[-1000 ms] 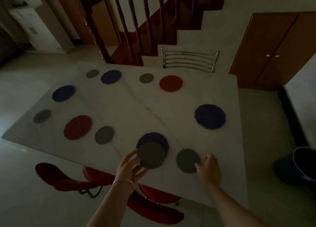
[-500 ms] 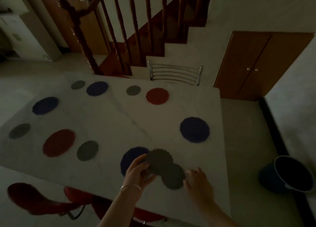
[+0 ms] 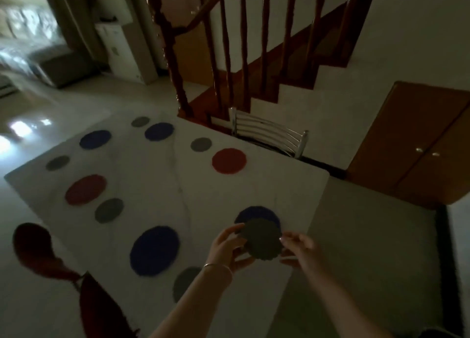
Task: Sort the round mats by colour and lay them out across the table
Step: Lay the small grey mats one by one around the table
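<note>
Near the right edge of the table (image 3: 152,185), a grey mat (image 3: 262,238) is pinched by its scalloped rim between the left hand (image 3: 229,247) and right hand (image 3: 298,246), above a blue mat (image 3: 256,213). It appears thin, light and floppy; rim grips suit it.

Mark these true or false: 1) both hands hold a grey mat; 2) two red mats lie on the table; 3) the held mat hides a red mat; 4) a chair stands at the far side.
1) True: the left hand and right hand hold the grey mat by its edges.
2) True: a far red mat and a near-left red mat.
3) False: a blue mat shows behind it.
4) True: a metal chair stands beyond the table.
</note>
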Demonstrator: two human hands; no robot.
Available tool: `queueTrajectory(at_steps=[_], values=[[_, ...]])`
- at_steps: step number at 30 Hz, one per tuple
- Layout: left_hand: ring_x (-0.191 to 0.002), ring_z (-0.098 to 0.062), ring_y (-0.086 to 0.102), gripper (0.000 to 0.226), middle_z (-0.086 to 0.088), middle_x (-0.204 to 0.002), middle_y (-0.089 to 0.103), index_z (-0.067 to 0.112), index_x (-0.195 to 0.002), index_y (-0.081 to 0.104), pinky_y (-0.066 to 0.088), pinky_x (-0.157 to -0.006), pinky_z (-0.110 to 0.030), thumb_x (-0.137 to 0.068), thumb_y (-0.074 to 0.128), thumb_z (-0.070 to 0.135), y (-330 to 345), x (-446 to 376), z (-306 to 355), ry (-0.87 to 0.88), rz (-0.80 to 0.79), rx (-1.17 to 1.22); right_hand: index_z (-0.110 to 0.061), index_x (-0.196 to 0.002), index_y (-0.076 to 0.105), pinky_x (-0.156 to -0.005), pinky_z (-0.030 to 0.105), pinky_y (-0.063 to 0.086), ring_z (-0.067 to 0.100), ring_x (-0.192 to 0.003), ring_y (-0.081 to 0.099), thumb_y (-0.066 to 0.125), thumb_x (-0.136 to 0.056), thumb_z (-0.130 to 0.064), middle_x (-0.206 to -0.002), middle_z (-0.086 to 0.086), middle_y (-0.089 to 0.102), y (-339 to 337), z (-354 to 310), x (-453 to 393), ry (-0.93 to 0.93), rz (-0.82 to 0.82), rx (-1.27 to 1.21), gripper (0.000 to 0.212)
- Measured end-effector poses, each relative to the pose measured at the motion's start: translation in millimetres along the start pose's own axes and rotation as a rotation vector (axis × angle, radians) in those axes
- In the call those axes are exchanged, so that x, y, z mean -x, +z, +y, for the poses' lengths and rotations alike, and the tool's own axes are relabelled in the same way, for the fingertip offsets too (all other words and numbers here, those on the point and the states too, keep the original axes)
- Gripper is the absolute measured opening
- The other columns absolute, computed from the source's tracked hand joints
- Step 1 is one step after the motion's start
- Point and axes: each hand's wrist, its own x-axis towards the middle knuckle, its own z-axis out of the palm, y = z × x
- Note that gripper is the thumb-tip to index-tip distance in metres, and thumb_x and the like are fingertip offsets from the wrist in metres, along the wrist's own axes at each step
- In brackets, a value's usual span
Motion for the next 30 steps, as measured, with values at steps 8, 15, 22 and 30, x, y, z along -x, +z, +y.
queueTrajectory(at_steps=[8,15,22,30], values=[[-0.082,-0.029,0.069,0.024,-0.015,-0.095,0.068,0.013,-0.100,0.070,0.058,-0.059,-0.036,-0.085,0.057,-0.001,85,-12,-34,0.086,0.095,0.017,-0.004,-0.101,0.059,-0.045,0.019,0.054,0.021,-0.068,0.062,0.058,-0.083,0.010,-0.081,0.007,0.062,-81,-41,-36,-0.008,-0.096,0.022,0.022],[-0.055,-0.020,0.061,0.020,-0.015,-0.075,0.064,0.002,-0.100,0.067,0.053,-0.045,-0.027,-0.086,0.056,-0.006,117,-65,-21,0.176,0.256,0.024,-0.005,-0.096,0.061,-0.056,0.029,0.054,0.022,-0.069,0.061,0.058,-0.084,0.010,-0.080,0.008,0.060,-85,-81,-100,-0.091,-0.132,0.153,0.020],[-0.043,-0.017,0.060,0.022,-0.009,-0.056,0.063,0.006,-0.081,0.069,0.049,-0.039,-0.023,-0.084,0.056,-0.011,144,-152,-5,0.096,0.356,0.101,-0.009,-0.097,0.067,-0.069,0.038,0.058,0.029,-0.085,0.066,0.061,-0.085,0.005,-0.094,0.014,0.067,-82,-112,-206,-0.064,-0.139,0.361,0.020],[-0.065,-0.022,0.065,0.020,-0.012,-0.079,0.066,0.012,-0.088,0.069,0.056,-0.057,-0.032,-0.085,0.059,-0.005,153,-205,27,0.095,0.563,0.092,-0.013,-0.101,0.066,-0.059,0.030,0.055,0.022,-0.080,0.065,0.062,-0.084,0.002,-0.091,0.008,0.065,-49,-135,-302,-0.056,-0.348,0.576,0.023]])
